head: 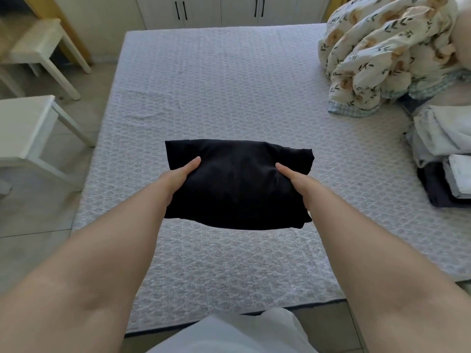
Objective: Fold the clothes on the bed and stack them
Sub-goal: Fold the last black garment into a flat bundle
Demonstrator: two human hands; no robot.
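We see two bare forearms reaching into view from the lower corners, with no sleeves, watch, bracelet or rings showing on them. The left hand (182, 174) and right hand (293, 178) are bare too, thumbs uppermost. At the bottom edge lies a loose white fabric garment (229, 335), softly creased, worn on the body.

a home bedroom was shown. most of the view was taken up by a bed (229, 98) covered with a pale textured spread. a floral quilt (387, 52) was bundled at its far right corner, and folded clothes (443, 154) were stacked at the right edge. white cupboard doors (219, 8) with dark handles were seen beyond the bed, and two white stools (30, 128) were placed on the tiled floor (38, 225) at the left.
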